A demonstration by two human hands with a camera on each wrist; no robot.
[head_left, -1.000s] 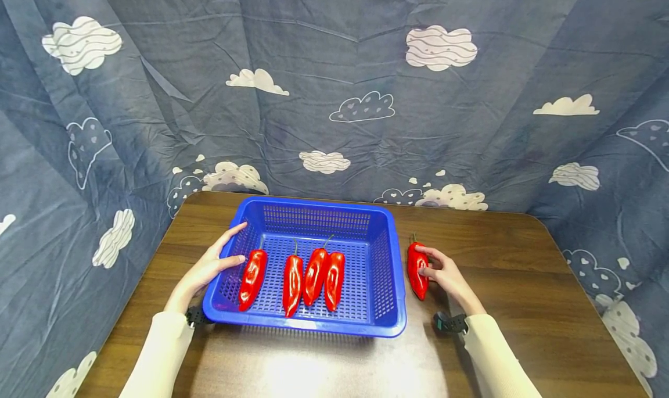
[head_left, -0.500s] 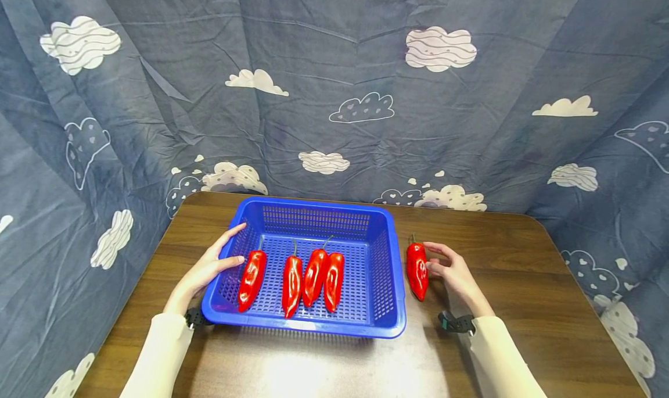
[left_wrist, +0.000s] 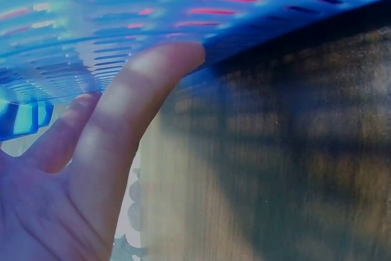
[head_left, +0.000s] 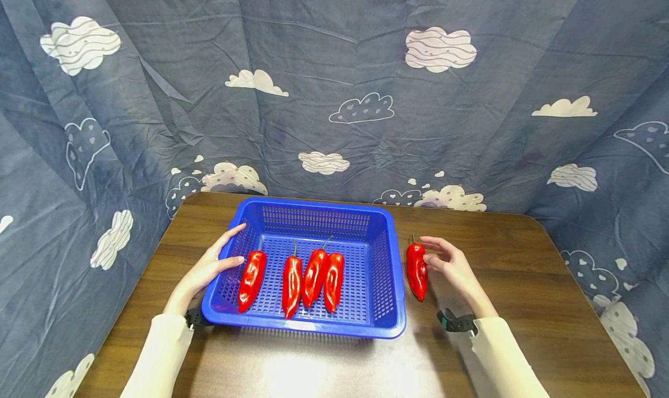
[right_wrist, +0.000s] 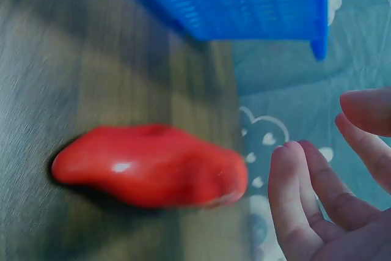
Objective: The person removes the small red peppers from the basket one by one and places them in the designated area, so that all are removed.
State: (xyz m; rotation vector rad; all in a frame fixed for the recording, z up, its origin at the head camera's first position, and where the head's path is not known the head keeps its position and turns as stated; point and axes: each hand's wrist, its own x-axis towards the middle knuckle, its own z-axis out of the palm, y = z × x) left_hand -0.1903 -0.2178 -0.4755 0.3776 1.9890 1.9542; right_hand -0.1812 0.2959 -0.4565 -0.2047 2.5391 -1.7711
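A long, glossy red pepper with a green stem lies on the table, just right of a blue perforated basket. My right hand hovers at its right side, thumb and fingers apart. In the right wrist view a gap shows between the pepper and the fingers. Several more red peppers lie inside the basket, among them a pepper by the left wall and a pepper in the middle. My left hand rests on the basket's left side, finger and thumb stretched out over the rim.
The brown wooden table extends to the right of the basket and in front of it. A dark blue curtain with cloud prints hangs right behind the table and along both sides.
My right hand has let go of the pepper at the right and moved slightly right and up. That pepper stays almost where it was. The left hand and the basket keep their place.
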